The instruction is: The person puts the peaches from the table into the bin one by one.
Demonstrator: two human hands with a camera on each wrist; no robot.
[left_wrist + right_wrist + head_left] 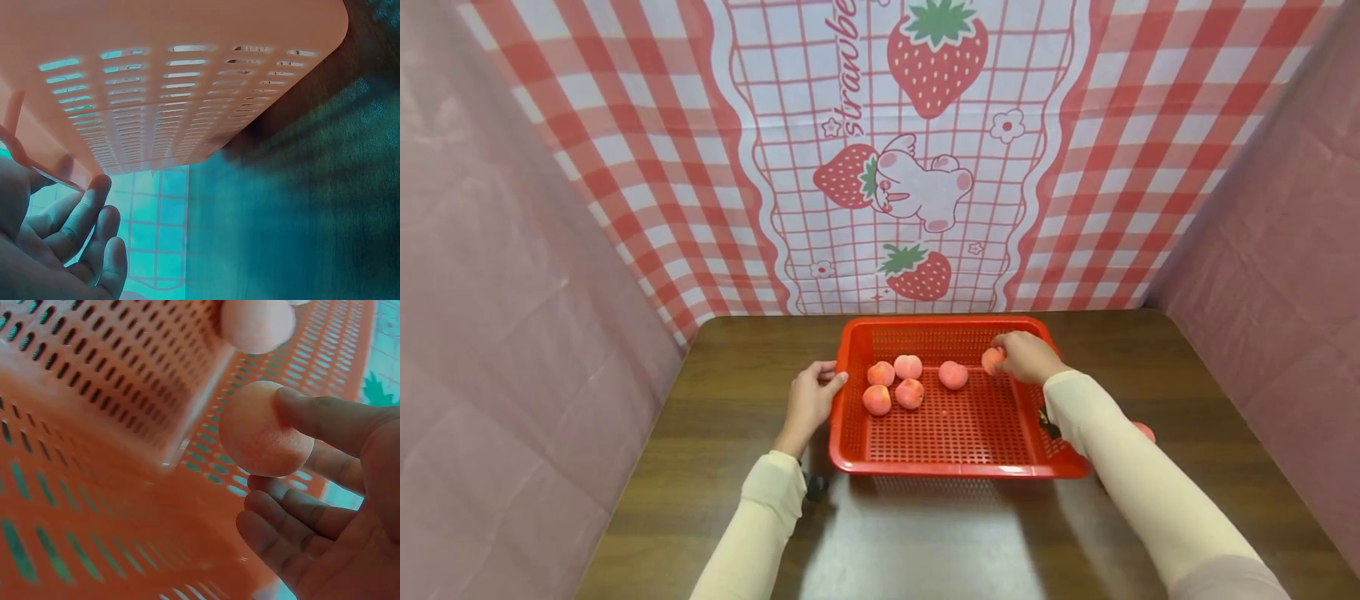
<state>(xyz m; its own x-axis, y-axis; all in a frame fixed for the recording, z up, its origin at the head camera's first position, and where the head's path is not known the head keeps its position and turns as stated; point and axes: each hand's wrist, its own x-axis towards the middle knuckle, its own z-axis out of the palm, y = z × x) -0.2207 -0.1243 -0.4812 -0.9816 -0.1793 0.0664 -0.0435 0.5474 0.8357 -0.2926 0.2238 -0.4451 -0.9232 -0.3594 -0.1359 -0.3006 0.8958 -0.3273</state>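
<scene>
A red slotted plastic basket [958, 471] stands on the table. My left hand [808, 400] grips its left rim, thumb on top and fingers under the edge; the left wrist view shows these fingers [94, 212] beneath the rim. Inside the basket's far right part, my right hand [1030, 358] holds a peach [993, 361] between thumb and fingers. The right wrist view shows this held peach [265, 431] close to the slotted wall. Left of it lies a single peach [953, 375]. Several more, among them a front peach [877, 400], cluster at the basket's left.
Beyond my right forearm, another peach [1144, 430] shows partly, with the rest hidden by the sleeve. The brown wooden table [722, 433] ends at a strawberry-print checked cloth [917, 183] behind. Pink cloth walls [497, 292] rise on both sides.
</scene>
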